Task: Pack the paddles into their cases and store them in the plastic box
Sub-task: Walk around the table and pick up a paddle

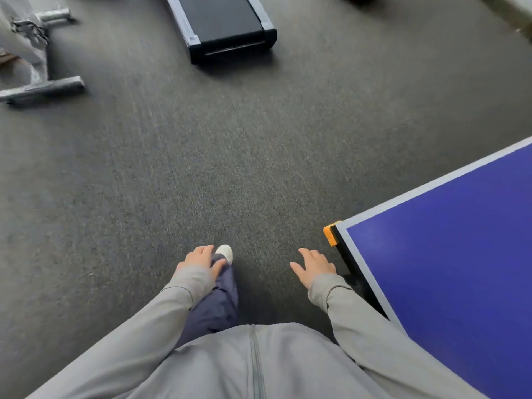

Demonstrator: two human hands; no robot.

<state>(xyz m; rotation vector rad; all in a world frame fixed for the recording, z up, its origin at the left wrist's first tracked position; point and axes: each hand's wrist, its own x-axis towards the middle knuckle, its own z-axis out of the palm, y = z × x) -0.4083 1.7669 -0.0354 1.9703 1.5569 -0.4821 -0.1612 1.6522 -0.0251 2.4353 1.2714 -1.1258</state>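
Carpet (178, 168), dark grey, fills most of the head view. At far left stands a grey metal frame (40, 84) with a floor bar, blurred. Further right along the top edge lies the end of a black treadmill (230, 27) with grey side rails.

Lower down, the left hand (200, 259) hangs out of a grey sleeve (161, 309) with its fingers (205, 250) loosely curled and grasping nothing; it sits in front of a dark blue trouser leg (214, 306), and a white shoe (225, 252) shows just beyond the fingertips. The zipped front of a grey jacket (256, 367) fills the bottom middle.

To the right, the right hand (313, 266) is spread with fingers relaxed and apart, released and holding nothing, hovering over the carpet just beside the near corner of the worktop (449, 254). That blue worktop, edged in white, has an orange corner guard (329, 234) close to the right hand. The visible part of its surface bears no objects.

Paddles, cases and plastic box do not show anywhere in this view, so their position relative to either hand's fingers cannot be told.
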